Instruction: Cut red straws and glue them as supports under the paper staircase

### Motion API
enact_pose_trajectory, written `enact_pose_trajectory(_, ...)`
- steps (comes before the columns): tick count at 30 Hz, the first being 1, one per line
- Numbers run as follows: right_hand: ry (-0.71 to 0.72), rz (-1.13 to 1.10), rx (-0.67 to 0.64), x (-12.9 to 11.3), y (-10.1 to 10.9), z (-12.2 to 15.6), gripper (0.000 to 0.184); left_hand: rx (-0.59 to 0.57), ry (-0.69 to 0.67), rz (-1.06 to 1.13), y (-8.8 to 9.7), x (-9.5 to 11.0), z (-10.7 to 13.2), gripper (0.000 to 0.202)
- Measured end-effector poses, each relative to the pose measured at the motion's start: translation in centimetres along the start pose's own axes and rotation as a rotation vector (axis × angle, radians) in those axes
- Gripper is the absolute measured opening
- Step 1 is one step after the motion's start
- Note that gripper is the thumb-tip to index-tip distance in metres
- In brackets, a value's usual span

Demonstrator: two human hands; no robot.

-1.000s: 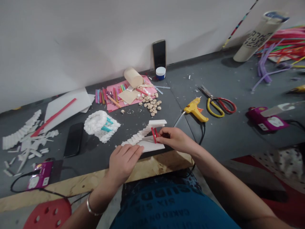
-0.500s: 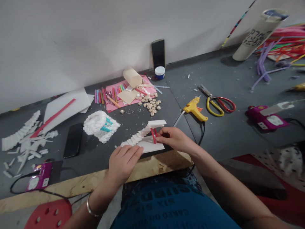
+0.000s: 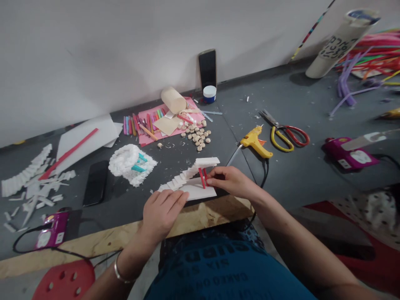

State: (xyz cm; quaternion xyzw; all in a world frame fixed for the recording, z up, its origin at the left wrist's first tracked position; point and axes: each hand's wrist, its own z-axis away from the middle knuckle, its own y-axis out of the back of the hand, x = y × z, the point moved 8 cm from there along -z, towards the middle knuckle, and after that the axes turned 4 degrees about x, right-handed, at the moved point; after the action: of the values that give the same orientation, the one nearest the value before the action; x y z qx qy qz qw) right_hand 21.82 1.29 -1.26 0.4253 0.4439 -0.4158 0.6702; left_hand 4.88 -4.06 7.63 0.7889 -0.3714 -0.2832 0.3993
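Observation:
A small white staircase model (image 3: pixel 178 180) stands near the table's front edge. Its steps climb rightward to a flat white top piece (image 3: pixel 208 161), above a white foam base (image 3: pixel 200 192). Two upright red sticks (image 3: pixel 202 178) stand between base and top piece. My left hand (image 3: pixel 163 209) holds the base at its left front, fingers together over the edge; the thumb is hidden. From the right, my right hand (image 3: pixel 229 181) is closed in a pinch at the nearer-right red stick, thumb and forefinger against it. The fingertips partly cover that stick.
Right of the model lie a yellow glue gun (image 3: pixel 255 142) and scissors (image 3: pixel 283 133). A white fluffy piece with teal sticks (image 3: pixel 131 164) and a black phone (image 3: pixel 95 183) are on the left. Small wooden discs (image 3: pixel 200 135) lie behind. A tumbler (image 3: pixel 339 46) stands at back right.
The model has shifted very slightly to the right in the picture. Both hands keep the same hold, the right one still at the red stick.

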Motion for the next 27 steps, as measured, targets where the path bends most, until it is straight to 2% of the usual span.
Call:
enact_pose_trajectory(10, -0.012, 0.062, 0.015, -0.20, 0.00, 0.34, 0.027, -0.027, 0.024, 0.000, -0.50, 0.00, 0.81, 0.018)
enact_pose_trajectory(27, 0.017, 0.087, 0.027, -0.22, -0.01, 0.36, 0.026, -0.016, 0.026, -0.012, -0.64, 0.13, 0.86, 0.018)
